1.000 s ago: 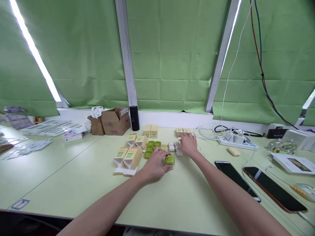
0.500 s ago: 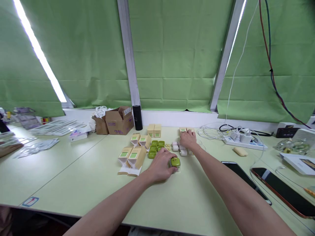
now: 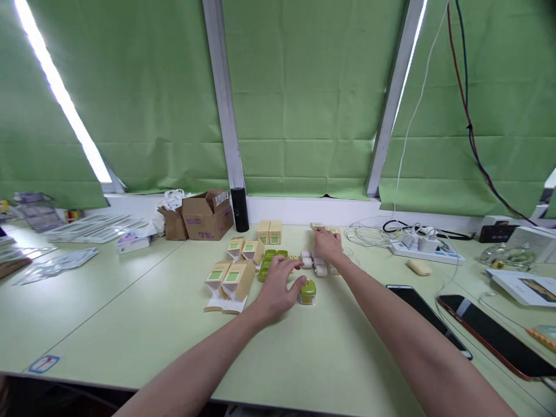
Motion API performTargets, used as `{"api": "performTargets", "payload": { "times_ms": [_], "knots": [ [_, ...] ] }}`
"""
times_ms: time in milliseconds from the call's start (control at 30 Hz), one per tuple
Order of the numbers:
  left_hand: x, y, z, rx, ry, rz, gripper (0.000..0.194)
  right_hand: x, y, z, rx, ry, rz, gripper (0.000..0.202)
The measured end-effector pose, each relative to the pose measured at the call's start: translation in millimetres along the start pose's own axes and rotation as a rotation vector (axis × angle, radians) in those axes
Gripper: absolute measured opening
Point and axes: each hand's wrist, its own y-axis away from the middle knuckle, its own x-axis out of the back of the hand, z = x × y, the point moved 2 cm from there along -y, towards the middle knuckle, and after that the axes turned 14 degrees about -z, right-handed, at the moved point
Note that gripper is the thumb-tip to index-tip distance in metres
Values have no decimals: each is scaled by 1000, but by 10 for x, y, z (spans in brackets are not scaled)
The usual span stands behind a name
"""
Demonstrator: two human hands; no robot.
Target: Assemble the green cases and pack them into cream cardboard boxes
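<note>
My left hand (image 3: 280, 289) has its thumb and fingers apart, just left of a small clear container with a green lid (image 3: 307, 292) that stands on the table. Behind that hand, several green square pieces (image 3: 282, 253) are partly covered. My right hand (image 3: 326, 244) reaches to a small beige box (image 3: 317, 226) at the back, its fingertips at the box's near side. White rolls (image 3: 320, 270) lie beside this hand. Several beige boxes with green labels (image 3: 240, 279) stand to the left with flaps open at the front.
Two beige boxes (image 3: 269, 231) stand at the back, near a black cylinder (image 3: 239, 209) and a cardboard box (image 3: 207, 215). To the right are two phones (image 3: 428, 318), a power strip (image 3: 428, 252) and cables. Another person's hand (image 3: 13, 267) shows at far left.
My left hand has let go of the green-lidded container and opened. My right hand has come to the left box at the back, which now looks tilted. The view has shifted slightly.
</note>
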Motion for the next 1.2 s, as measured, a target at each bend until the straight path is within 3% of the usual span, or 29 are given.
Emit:
{"api": "performTargets", "payload": {
  "times_ms": [200,300,467,667,833,933,1067,1200],
  "knots": [
    [58,-55,-122,49,146,178,39,160,324,-210,98,-29,154,47],
    [75,-84,-186,116,299,214,46,230,614,-317,229,-82,318,50],
    [127,-140,-183,130,540,177,49,206,1199,-446,434,-105,519,60],
    [142,-189,-126,50,860,141,55,41,1699,-562,635,-28,631,67],
    [163,-176,-130,74,954,168,54,-62,1752,-552,770,-37,617,57],
    [183,-177,-128,55,956,175,60,-67,1729,-487,799,-120,694,49],
    [178,-194,-156,15,893,175,74,-22,1704,-369,759,-220,807,43],
    [141,-173,-206,88,718,213,84,19,1670,-268,700,-283,839,47]
  ]
}}
